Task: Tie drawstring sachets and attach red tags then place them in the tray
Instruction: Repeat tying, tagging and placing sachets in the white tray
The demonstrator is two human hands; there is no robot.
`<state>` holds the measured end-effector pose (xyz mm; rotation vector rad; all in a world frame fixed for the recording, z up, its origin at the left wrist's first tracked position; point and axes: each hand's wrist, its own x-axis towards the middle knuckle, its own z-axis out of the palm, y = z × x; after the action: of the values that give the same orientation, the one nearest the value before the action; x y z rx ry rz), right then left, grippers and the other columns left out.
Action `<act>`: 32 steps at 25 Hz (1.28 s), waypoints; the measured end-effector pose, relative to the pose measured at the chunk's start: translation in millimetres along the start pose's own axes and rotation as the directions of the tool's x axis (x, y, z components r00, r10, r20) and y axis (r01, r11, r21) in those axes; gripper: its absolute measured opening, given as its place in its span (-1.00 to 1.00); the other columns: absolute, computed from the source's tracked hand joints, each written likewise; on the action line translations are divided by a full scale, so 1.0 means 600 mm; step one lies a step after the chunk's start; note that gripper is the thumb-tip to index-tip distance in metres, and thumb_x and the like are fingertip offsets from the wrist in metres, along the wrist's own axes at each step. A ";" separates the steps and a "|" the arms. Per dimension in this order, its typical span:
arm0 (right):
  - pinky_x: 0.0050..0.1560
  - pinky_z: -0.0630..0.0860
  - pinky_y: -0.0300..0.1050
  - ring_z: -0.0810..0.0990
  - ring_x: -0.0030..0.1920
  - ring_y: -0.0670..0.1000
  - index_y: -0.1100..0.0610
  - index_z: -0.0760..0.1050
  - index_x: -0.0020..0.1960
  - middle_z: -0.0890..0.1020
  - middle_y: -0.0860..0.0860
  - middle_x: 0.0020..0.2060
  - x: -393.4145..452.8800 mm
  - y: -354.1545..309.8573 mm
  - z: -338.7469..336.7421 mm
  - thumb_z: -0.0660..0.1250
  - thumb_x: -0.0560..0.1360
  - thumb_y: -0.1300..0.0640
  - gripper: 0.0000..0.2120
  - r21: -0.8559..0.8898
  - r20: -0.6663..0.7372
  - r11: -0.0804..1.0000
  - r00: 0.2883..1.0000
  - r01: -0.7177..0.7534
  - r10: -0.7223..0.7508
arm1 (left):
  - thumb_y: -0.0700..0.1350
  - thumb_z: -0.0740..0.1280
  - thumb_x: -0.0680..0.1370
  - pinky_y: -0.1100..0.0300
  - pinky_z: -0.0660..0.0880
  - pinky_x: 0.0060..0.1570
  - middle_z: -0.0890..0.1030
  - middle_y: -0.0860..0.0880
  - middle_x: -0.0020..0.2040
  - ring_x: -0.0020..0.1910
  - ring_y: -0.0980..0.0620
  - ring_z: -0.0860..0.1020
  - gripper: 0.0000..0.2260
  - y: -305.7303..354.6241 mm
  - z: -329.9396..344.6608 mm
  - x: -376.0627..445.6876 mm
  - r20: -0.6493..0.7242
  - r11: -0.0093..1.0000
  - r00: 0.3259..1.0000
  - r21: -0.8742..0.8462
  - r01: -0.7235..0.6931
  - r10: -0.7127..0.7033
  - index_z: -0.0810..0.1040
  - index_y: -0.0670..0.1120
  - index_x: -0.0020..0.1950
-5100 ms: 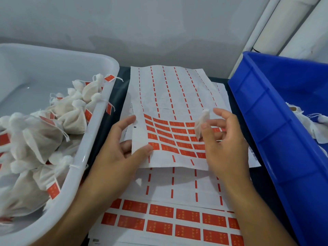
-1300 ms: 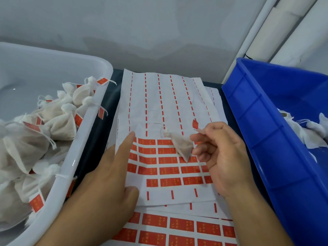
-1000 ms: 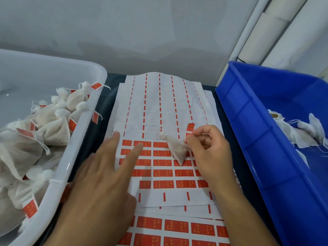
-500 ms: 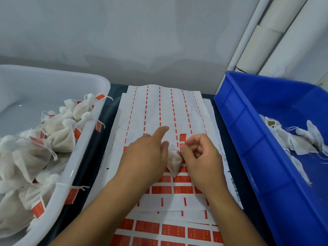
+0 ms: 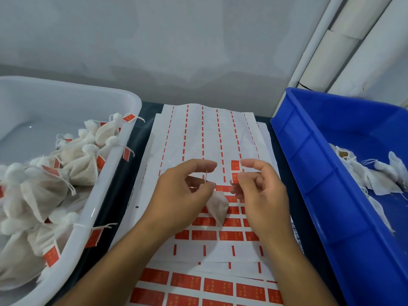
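Tagging Work Well Under Way, With Sachets Still Waiting

Filling the left side of the bench, the white tray (image 5: 123, 138) already holds a heap of finished sachets (image 5: 72, 164), each cinched at the neck and carrying a red tag on its string. To the right, the blue bin (image 5: 309, 151) holds a loose scatter of untied sachets (image 5: 379, 173) lying flat and open, so by the look of it a fair share of the job remains.

Between the two containers, sticker sheets (image 5: 209, 133) lie stacked on the dark table. The far part of the top sheet is stripped to bare backing, with rows of red tags (image 5: 231, 236) left at its near end and more on the sheet below.

Over the sheets the person's left hand (image 5: 181, 199) pinches a fine string between thumb and forefinger, and a small sachet (image 5: 217, 207) hangs from it just above the paper. The right hand (image 5: 260, 195) hovers just beside it, fingers curled with forefinger and thumb slightly apart; whether it holds the string's other end or a tag cannot be told.

This one appears to be mid-way: not yet visibly tagged, and not yet in the tray.
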<state>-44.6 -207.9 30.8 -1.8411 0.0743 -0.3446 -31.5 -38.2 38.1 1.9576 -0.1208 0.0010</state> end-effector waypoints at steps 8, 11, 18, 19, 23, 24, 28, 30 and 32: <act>-0.21 0.67 -0.07 0.66 -0.18 0.05 -0.12 0.37 0.00 0.62 -0.03 -0.16 -0.013 -0.019 -0.014 0.35 0.59 -0.03 -0.86 0.010 0.416 0.986 0.897 0.164 -0.153 | -0.09 0.45 0.54 0.23 0.65 -0.10 0.68 0.28 0.06 -0.04 0.15 0.70 -0.70 -0.008 -0.044 -0.024 0.193 0.994 0.981 -0.108 0.024 -0.003 0.63 0.27 0.17; -0.21 0.63 0.06 0.62 -0.21 0.05 -0.16 0.34 -0.05 0.60 -0.04 -0.21 -0.012 -0.019 -0.012 0.38 0.60 0.00 -0.79 -0.106 0.443 0.966 0.881 0.238 -0.168 | -0.14 0.43 0.54 0.22 0.64 -0.08 0.70 0.23 0.03 -0.06 0.10 0.70 -0.68 -0.006 -0.047 -0.025 0.246 0.997 0.969 -0.081 -0.011 0.031 0.65 0.27 0.14; -0.35 0.58 0.00 0.59 -0.32 -0.02 -0.12 0.34 -0.07 0.59 -0.08 -0.30 -0.013 -0.015 -0.012 0.41 0.60 0.01 -0.76 -0.138 0.434 0.950 0.879 0.280 -0.196 | 0.00 0.36 0.58 0.24 0.60 -0.06 0.70 0.21 0.00 -0.08 0.15 0.70 -0.83 -0.003 -0.038 -0.028 0.227 0.993 0.972 -0.111 -0.042 0.066 0.68 0.23 0.10; -0.36 0.57 0.02 0.59 -0.33 0.00 -0.11 0.34 -0.08 0.59 -0.06 -0.30 -0.013 -0.015 -0.012 0.41 0.60 0.01 -0.76 -0.135 0.432 0.950 0.880 0.280 -0.198 | 0.01 0.36 0.58 0.25 0.59 -0.07 0.70 0.21 -0.01 -0.09 0.15 0.70 -0.83 -0.004 -0.039 -0.029 0.222 0.993 0.973 -0.111 -0.037 0.061 0.68 0.22 0.09; -0.33 0.59 0.06 0.61 -0.30 0.05 -0.15 0.32 -0.11 0.63 -0.03 -0.27 -0.013 -0.020 -0.014 0.39 0.61 -0.01 -0.75 -0.121 0.441 0.953 0.875 0.278 -0.199 | 0.02 0.38 0.58 0.29 0.55 -0.08 0.71 0.21 -0.01 -0.09 0.16 0.70 -0.84 -0.005 -0.041 -0.031 0.222 0.993 0.974 -0.119 -0.018 0.044 0.67 0.22 0.12; -0.33 0.59 0.07 0.61 -0.30 0.05 -0.15 0.32 -0.11 0.63 -0.02 -0.27 -0.014 -0.021 -0.014 0.39 0.62 -0.02 -0.75 -0.129 0.443 0.953 0.876 0.275 -0.193 | 0.02 0.38 0.58 0.26 0.55 -0.07 0.71 0.21 -0.01 -0.09 0.16 0.70 -0.84 -0.005 -0.042 -0.031 0.226 0.992 0.973 -0.125 -0.014 0.043 0.68 0.21 0.12; -0.43 0.52 -0.12 0.53 -0.39 -0.04 -0.10 0.33 -0.12 0.58 -0.05 -0.34 -0.015 -0.022 -0.010 0.40 0.61 -0.03 -0.74 -0.188 0.412 0.938 0.890 0.292 -0.194 | -0.04 0.36 0.60 0.17 0.57 -0.03 0.72 0.19 -0.02 -0.08 0.13 0.70 -0.82 -0.002 -0.038 -0.032 0.228 0.992 0.972 -0.121 -0.026 0.053 0.68 0.20 0.11; -0.44 0.48 -0.24 0.52 -0.41 -0.11 -0.08 0.33 -0.12 0.55 -0.10 -0.35 -0.014 -0.022 -0.008 0.42 0.60 0.00 -0.74 -0.202 0.376 0.938 0.906 0.283 -0.193 | -0.09 0.34 0.61 0.10 0.60 0.03 0.71 0.18 0.02 -0.04 0.11 0.70 -0.77 -0.002 -0.033 -0.033 0.223 0.991 0.973 -0.131 -0.034 0.062 0.67 0.19 0.17; -0.42 0.53 -0.19 0.56 -0.39 -0.10 -0.09 0.34 -0.11 0.57 -0.10 -0.33 -0.013 -0.021 -0.007 0.44 0.58 0.00 -0.74 -0.225 0.343 0.939 0.923 0.261 -0.175 | -0.10 0.33 0.62 0.06 0.62 0.05 0.70 0.19 0.05 -0.01 0.10 0.70 -0.72 -0.002 -0.029 -0.034 0.219 0.991 0.973 -0.129 -0.048 0.076 0.62 0.22 0.25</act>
<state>-54.8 -206.3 42.3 -2.1582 -0.3283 -0.1940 -50.6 -19.7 42.6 1.8255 -0.3228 -0.1821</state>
